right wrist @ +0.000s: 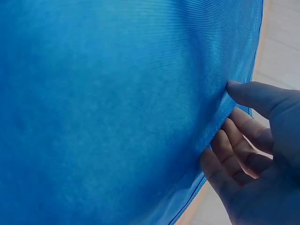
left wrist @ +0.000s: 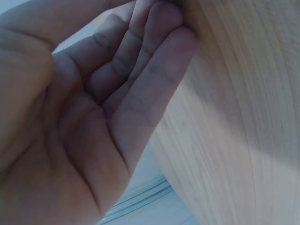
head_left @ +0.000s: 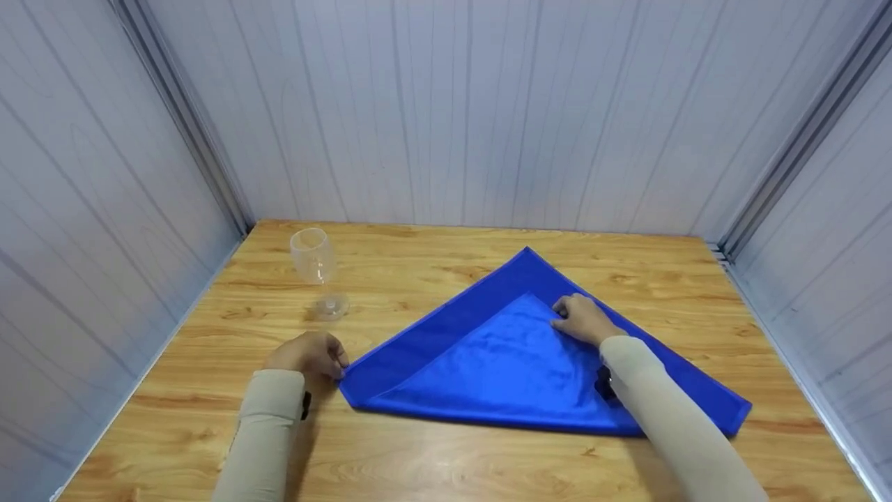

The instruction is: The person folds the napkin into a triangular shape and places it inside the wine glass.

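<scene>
A blue cloth napkin (head_left: 488, 369) lies on the table, folded into a triangle, its lighter upper layer set back from the darker lower one. My right hand (head_left: 584, 319) pinches the slanting right edge of that upper layer. In the right wrist view, the thumb of the right hand (right wrist: 262, 136) lies over the cloth (right wrist: 108, 103) and the other fingers are under its edge. At the napkin's left corner, my left hand (head_left: 313, 353) pinches the tip between thumb and fingers. The left wrist view shows the left hand (left wrist: 93, 108) with bent fingers; the cloth is hidden there.
A clear stemmed glass (head_left: 313, 258) stands upright on the wooden table (head_left: 432, 460), beyond the left hand. Pale panel walls (head_left: 446, 118) enclose the table at the back and both sides.
</scene>
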Demonstrator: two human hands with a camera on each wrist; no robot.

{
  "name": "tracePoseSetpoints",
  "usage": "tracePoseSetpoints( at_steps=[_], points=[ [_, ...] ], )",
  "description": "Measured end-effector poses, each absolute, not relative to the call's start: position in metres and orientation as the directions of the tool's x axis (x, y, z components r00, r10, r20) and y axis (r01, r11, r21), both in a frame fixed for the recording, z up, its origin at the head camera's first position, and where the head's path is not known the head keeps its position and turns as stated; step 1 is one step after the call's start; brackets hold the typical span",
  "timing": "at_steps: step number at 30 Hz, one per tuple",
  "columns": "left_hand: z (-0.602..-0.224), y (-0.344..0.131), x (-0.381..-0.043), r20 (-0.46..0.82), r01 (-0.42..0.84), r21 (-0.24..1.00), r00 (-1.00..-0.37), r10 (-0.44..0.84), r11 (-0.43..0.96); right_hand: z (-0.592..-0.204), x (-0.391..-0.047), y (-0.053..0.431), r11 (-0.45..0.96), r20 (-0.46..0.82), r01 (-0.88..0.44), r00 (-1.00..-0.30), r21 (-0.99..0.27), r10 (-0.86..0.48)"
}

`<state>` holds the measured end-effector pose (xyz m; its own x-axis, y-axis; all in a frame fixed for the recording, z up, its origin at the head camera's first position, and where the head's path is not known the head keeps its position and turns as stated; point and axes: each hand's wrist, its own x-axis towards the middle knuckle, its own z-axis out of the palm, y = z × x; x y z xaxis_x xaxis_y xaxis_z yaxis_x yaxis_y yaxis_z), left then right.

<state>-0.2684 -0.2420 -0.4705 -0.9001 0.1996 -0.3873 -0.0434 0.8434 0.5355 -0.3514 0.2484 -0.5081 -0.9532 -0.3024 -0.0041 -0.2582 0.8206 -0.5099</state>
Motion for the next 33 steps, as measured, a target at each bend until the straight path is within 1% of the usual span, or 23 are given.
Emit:
tracePoseSetpoints(
  at_steps=[3, 6, 13, 18, 25, 33],
  points=[
    [-0.469, -0.243, -0.27, -0.408, -0.045, 0.526, -0.89, 0.205, 0.849, -0.508, -0.35, 0.247, 0.823, -0.006, -0.265, -0.951, -0.502, -0.31],
    [-0.47, -0.243, -0.271, -0.401, -0.035, 0.509, -0.894, 0.2, 0.86, -0.507, -0.349, 0.247, 0.825, -0.007, -0.272, -0.949, -0.495, -0.316],
    [-0.476, -0.238, -0.276, -0.296, 0.069, 0.59, -0.909, 0.295, 0.804, -0.508, -0.348, 0.247, 0.827, -0.016, -0.265, -0.949, -0.496, -0.314],
    [-0.478, -0.237, -0.278, -0.243, 0.119, 0.6, -0.915, 0.322, 0.791, -0.506, -0.347, 0.246, 0.829, -0.027, -0.248, -0.953, -0.502, -0.302],
    [-0.479, -0.238, -0.276, -0.251, 0.093, 0.604, -0.92, 0.3, 0.791, -0.505, -0.348, 0.244, 0.826, 0.012, -0.273, -0.952, -0.493, -0.307],
    [-0.481, -0.238, -0.277, -0.252, 0.081, 0.625, -0.921, 0.298, 0.777, -0.505, -0.353, 0.25, 0.812, 0.019, -0.229, -0.966, -0.536, -0.259]
  ],
)
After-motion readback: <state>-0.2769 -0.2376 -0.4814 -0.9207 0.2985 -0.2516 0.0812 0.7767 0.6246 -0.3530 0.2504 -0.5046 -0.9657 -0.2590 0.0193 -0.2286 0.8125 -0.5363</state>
